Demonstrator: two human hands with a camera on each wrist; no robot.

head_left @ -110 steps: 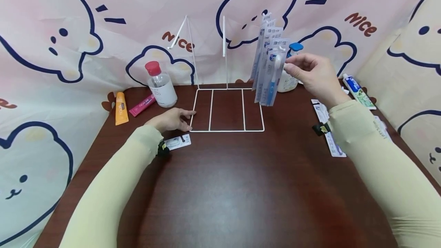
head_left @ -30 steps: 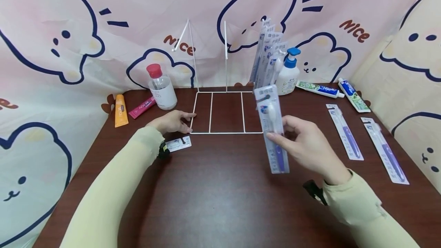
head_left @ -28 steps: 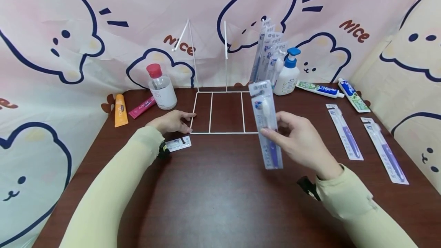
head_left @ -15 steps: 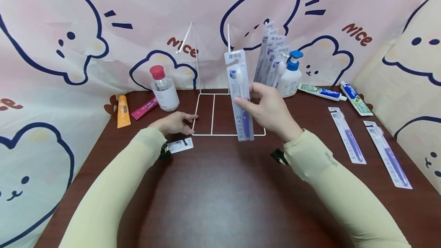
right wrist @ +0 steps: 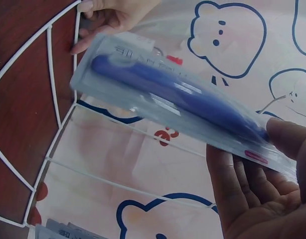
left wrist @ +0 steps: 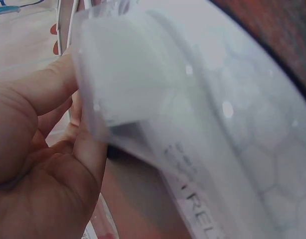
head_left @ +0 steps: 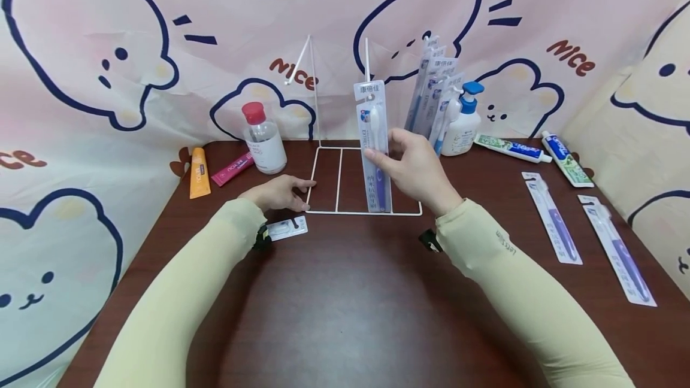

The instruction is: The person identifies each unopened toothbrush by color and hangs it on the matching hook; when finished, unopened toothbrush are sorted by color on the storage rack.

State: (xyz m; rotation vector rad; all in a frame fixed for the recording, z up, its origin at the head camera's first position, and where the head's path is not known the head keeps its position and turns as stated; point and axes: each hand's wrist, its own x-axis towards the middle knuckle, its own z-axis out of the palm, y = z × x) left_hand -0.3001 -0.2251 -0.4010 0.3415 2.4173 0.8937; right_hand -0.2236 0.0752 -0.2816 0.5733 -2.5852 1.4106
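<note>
cartoon-print backdrop (head_left: pixel 242 23) — brown tabletop (head_left: pixel 339 316) (shiny)

Bright and even in the head view, with white glare on the table (head_left: pixel 336 316) and soft shadows beside both sleeves (head_left: pixel 183 292). Sharp there on the held pack (head_left: pixel 371 130). Washed out and blurred in the left wrist view across the near pack (left wrist: pixel 208 104). Dimmer in the right wrist view, with white streaks on the held pack and the right hand (right wrist: pixel 277 211) shaded.

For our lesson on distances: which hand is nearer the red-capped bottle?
Left. The left hand is in front of the red-capped bottle; the right hand is farther off, rightward.
</note>
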